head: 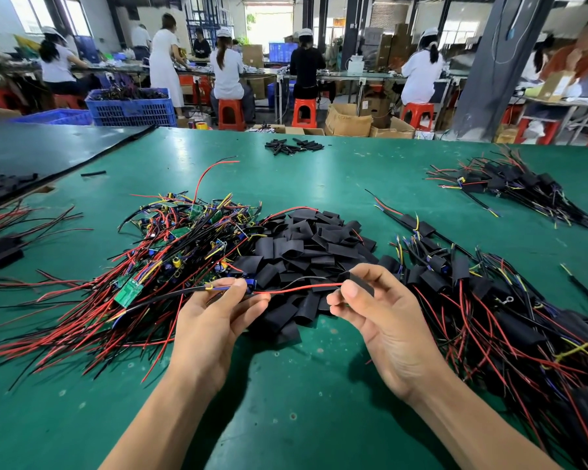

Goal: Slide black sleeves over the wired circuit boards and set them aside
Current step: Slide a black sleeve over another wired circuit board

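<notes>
- The board (249, 285) is light, and its red wire (296, 290) is thin and floppy. It is best gripped close to the board, where it is now, just above the pile of sleeves (306, 245).
- The sleeve (362, 283) is soft, flattened tubing (probably prone to closing up), so pinching its edges suits it.
- The left hand (214, 320) has thumb and fingers closed narrowly on the board.
- The right hand (381, 320) pinches the sleeve at the wire tips; I cannot tell whether they are inside yet.
</notes>
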Demonstrator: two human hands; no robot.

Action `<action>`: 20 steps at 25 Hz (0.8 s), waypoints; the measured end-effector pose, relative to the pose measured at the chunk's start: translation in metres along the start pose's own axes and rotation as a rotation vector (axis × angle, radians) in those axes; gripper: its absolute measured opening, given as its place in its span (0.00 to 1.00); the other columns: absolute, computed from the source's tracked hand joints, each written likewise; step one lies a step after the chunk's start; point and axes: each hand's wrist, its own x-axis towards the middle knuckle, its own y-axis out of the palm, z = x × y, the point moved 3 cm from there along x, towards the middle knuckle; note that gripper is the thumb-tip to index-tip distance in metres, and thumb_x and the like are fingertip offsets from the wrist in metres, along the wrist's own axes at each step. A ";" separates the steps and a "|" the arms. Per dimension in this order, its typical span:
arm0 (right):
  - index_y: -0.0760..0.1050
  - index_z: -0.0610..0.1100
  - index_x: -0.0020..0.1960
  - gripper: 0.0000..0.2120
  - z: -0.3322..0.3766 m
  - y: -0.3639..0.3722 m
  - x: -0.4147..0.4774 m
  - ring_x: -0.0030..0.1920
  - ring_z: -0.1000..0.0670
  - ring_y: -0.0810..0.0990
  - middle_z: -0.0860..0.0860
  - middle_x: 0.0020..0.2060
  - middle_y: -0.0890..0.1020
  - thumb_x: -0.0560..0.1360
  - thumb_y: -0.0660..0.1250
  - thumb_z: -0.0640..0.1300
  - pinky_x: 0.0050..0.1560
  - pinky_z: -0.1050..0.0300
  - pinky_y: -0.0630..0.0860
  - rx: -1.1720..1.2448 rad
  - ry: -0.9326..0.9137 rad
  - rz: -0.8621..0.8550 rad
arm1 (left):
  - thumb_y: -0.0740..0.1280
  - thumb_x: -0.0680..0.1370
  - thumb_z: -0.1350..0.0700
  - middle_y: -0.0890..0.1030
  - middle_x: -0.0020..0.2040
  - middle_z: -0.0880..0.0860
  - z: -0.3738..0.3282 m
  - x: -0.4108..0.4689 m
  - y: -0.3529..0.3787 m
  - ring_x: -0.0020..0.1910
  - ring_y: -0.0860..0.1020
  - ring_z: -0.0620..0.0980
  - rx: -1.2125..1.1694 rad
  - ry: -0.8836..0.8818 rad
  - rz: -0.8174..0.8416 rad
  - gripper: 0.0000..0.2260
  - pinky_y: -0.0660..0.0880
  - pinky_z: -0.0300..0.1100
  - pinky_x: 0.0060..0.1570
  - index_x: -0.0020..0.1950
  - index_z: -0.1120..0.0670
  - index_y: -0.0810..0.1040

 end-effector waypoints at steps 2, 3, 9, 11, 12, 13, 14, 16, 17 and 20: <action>0.83 0.50 0.42 0.18 0.003 -0.002 0.000 0.37 0.46 0.83 0.51 0.39 0.82 0.56 0.84 0.49 0.45 0.57 0.80 -0.113 -0.028 -0.027 | 0.67 0.78 0.65 0.83 0.35 0.55 0.000 0.000 -0.001 0.37 0.85 0.55 0.010 0.018 -0.008 0.02 0.82 0.38 0.37 0.50 0.62 0.75; 0.83 0.51 0.43 0.15 0.005 -0.003 0.000 0.36 0.47 0.83 0.51 0.37 0.83 0.58 0.82 0.49 0.44 0.59 0.79 -0.192 -0.051 -0.036 | 0.67 0.78 0.65 0.83 0.35 0.55 0.000 0.000 -0.001 0.37 0.85 0.55 0.012 0.023 -0.013 0.02 0.82 0.39 0.38 0.50 0.62 0.75; 0.80 0.49 0.44 0.12 0.011 -0.010 -0.001 0.35 0.53 0.81 0.53 0.34 0.83 0.63 0.79 0.44 0.40 0.66 0.76 -0.405 -0.107 -0.075 | 0.67 0.79 0.66 0.83 0.36 0.55 -0.001 -0.004 0.002 0.37 0.85 0.57 0.026 0.049 -0.015 0.04 0.83 0.41 0.39 0.52 0.62 0.74; 0.80 0.49 0.44 0.13 0.010 -0.010 0.000 0.36 0.52 0.81 0.53 0.35 0.83 0.62 0.80 0.45 0.41 0.65 0.77 -0.404 -0.107 -0.074 | 0.67 0.79 0.66 0.83 0.37 0.56 -0.001 -0.005 0.003 0.36 0.85 0.57 0.034 0.062 -0.018 0.05 0.83 0.42 0.39 0.53 0.62 0.74; 0.80 0.50 0.44 0.14 0.009 -0.010 0.000 0.36 0.52 0.81 0.53 0.35 0.83 0.61 0.81 0.46 0.41 0.65 0.77 -0.400 -0.112 -0.070 | 0.67 0.79 0.66 0.82 0.38 0.57 -0.002 -0.005 0.003 0.36 0.85 0.56 0.031 0.064 -0.023 0.05 0.83 0.42 0.40 0.53 0.62 0.74; 0.81 0.51 0.44 0.15 0.009 -0.010 0.000 0.35 0.53 0.81 0.53 0.35 0.83 0.60 0.81 0.48 0.40 0.65 0.77 -0.394 -0.121 -0.063 | 0.67 0.79 0.66 0.82 0.38 0.57 -0.001 -0.004 0.003 0.36 0.85 0.56 0.027 0.062 -0.030 0.05 0.83 0.42 0.40 0.54 0.62 0.74; 0.81 0.51 0.44 0.15 0.009 -0.010 0.000 0.35 0.53 0.81 0.53 0.34 0.83 0.60 0.80 0.49 0.40 0.66 0.77 -0.384 -0.129 -0.052 | 0.67 0.79 0.66 0.82 0.38 0.57 -0.001 -0.003 0.002 0.36 0.85 0.56 0.021 0.056 -0.038 0.05 0.83 0.41 0.40 0.54 0.62 0.74; 0.81 0.52 0.45 0.14 0.008 -0.009 0.001 0.34 0.52 0.81 0.52 0.34 0.83 0.61 0.80 0.49 0.40 0.65 0.77 -0.336 -0.129 -0.013 | 0.67 0.79 0.66 0.82 0.35 0.55 -0.001 -0.001 0.001 0.36 0.85 0.54 0.003 0.036 -0.045 0.04 0.83 0.40 0.40 0.53 0.63 0.74; 0.82 0.51 0.45 0.14 0.007 -0.008 0.002 0.34 0.51 0.81 0.51 0.34 0.82 0.61 0.80 0.48 0.41 0.63 0.78 -0.305 -0.120 0.010 | 0.67 0.79 0.66 0.82 0.34 0.54 -0.001 -0.001 0.000 0.36 0.85 0.54 -0.006 0.028 -0.044 0.04 0.82 0.39 0.39 0.52 0.63 0.74; 0.82 0.50 0.47 0.15 0.004 -0.009 0.003 0.34 0.48 0.81 0.51 0.36 0.81 0.62 0.81 0.49 0.45 0.59 0.78 -0.273 -0.087 0.035 | 0.67 0.79 0.66 0.82 0.35 0.55 -0.001 0.001 -0.001 0.35 0.85 0.53 -0.020 0.029 -0.050 0.04 0.82 0.38 0.38 0.53 0.63 0.74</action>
